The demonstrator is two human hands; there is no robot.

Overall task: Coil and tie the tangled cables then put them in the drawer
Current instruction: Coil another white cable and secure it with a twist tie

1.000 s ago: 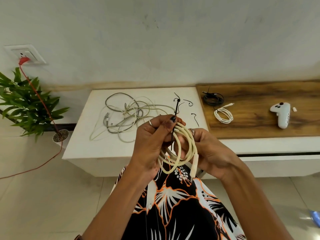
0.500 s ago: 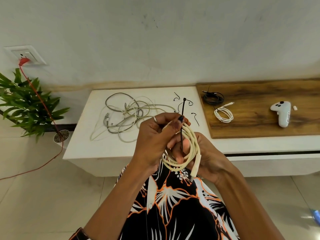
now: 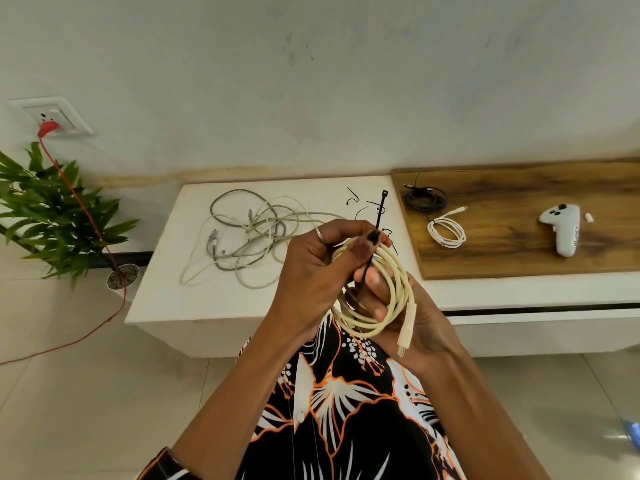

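Cream coiled cable (image 3: 388, 292) held above the lap in front of the white cabinet top (image 3: 166, 296), left hand (image 3: 311, 271) pinching the coil and an upright thin black cable tie (image 3: 379, 216), right hand (image 3: 415, 317) fingers curled through the loops, grey-white tangled cables (image 3: 249, 237) on the cabinet.

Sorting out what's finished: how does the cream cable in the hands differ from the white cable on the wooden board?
The cream cable is thicker, yellowish and held in both hands, a black zip tie not yet closed around it. The white cable is thinner, brighter and lies on the wooden board. Both are coiled.
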